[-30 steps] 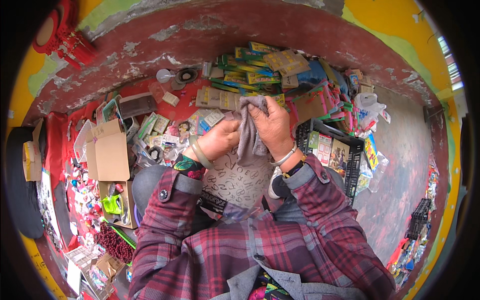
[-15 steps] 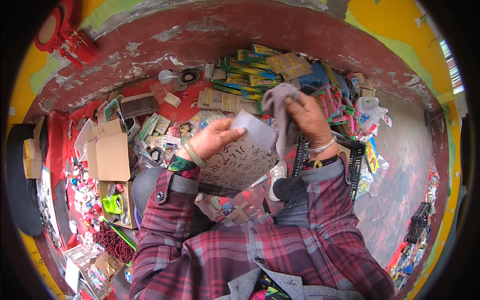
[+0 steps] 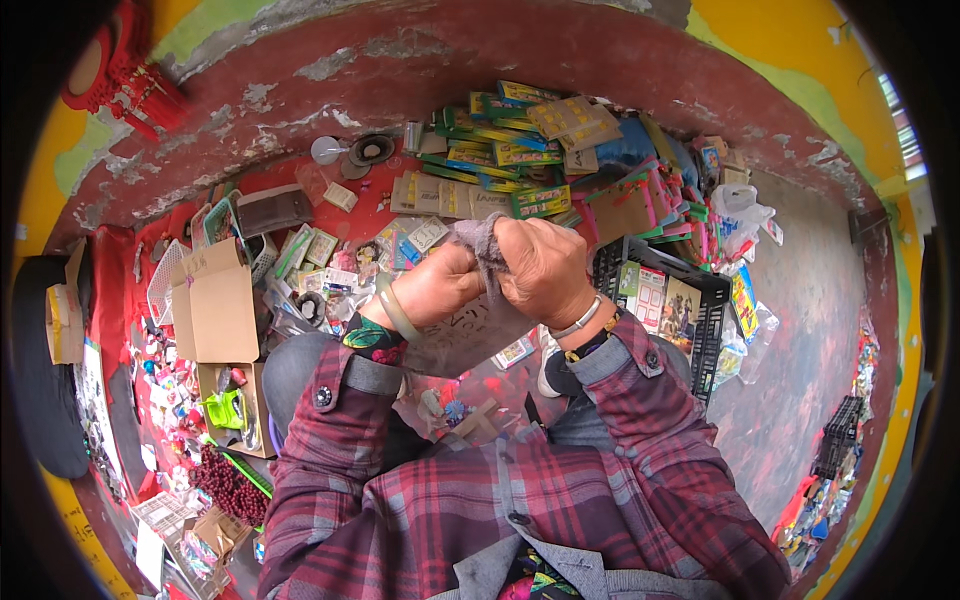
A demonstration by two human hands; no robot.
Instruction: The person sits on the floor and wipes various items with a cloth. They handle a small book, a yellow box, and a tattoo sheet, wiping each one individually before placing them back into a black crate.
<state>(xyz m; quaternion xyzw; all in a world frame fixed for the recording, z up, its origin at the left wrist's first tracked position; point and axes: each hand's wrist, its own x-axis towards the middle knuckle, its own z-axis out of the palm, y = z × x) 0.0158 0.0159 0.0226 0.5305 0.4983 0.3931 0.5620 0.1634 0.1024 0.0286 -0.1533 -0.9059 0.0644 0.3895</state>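
My right hand (image 3: 545,268) is closed around a crumpled grey cloth (image 3: 478,238), knuckles up. Beside it my left hand (image 3: 435,287) is also closed, with the upper edge of a thin see-through sheet (image 3: 455,348) marked with black characters at its fingers. The cloth is bunched between the two hands, against the top of that sheet. My hands hide most of the sheet's upper part, and the left fingertips are out of sight. Beneath the sheet, small colourful bits show on the floor between my feet.
A black plastic crate (image 3: 712,335) with flat printed packs stands right of my legs. Flat boxes (image 3: 500,150) are piled by the red wall. At left stand an open cardboard box (image 3: 215,310) and a white basket (image 3: 168,285), with small goods strewn around.
My right hand has brought the cloth down and left, onto the sheet's top edge beside my left hand. The sheet's pale upper part is now covered. The crate's contents have come into view.
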